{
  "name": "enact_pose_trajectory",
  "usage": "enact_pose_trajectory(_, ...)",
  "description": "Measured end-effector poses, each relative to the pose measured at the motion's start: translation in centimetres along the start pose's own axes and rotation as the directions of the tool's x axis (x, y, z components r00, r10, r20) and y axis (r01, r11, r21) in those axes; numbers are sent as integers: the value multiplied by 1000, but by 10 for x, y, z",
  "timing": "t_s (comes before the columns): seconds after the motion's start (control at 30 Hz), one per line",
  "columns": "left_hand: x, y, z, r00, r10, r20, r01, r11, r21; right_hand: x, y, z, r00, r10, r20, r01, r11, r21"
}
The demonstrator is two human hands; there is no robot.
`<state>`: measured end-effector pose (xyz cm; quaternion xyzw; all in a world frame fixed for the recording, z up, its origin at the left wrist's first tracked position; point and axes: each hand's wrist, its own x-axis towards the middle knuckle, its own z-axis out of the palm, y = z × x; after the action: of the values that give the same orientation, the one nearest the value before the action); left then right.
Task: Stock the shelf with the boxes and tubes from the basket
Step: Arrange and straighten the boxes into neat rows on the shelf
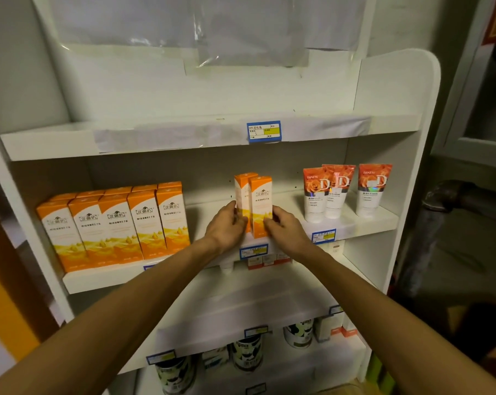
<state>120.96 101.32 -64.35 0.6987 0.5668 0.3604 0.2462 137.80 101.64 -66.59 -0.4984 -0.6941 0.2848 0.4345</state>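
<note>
Two slim orange boxes (253, 205) stand upright at the middle shelf's (355, 223) front edge, left hand (226, 228) fingers curled on the left one, right hand (283, 228) fingers gripping the right one. Left of them, ten matching orange cartons (115, 223) in two rows. Right of them, three rose-print tubes (346, 191) standing cap-down.

A pale wall (18, 67) rises at 10 o'clock. At 2 o'clock stands a grey cabinet door (474, 109), with a dark pipe (451, 195) below it at 3 o'clock. Clear plastic sheeting (201, 27) hangs at 12 o'clock. The light is dim and greenish.
</note>
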Motion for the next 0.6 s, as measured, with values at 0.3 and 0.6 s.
enact_pose_trajectory(0.3, -39, -24, 12, 997, 43, 57, -68, 807, 586, -2, 1, 9, 997, 55, 51, -55, 998, -7)
enact_pose_trajectory(0.6, -71, -35, -15, 965, 233, 120, -237, 578, 781, 0, -11, 9, 993, 59, 99, -53, 996, -66)
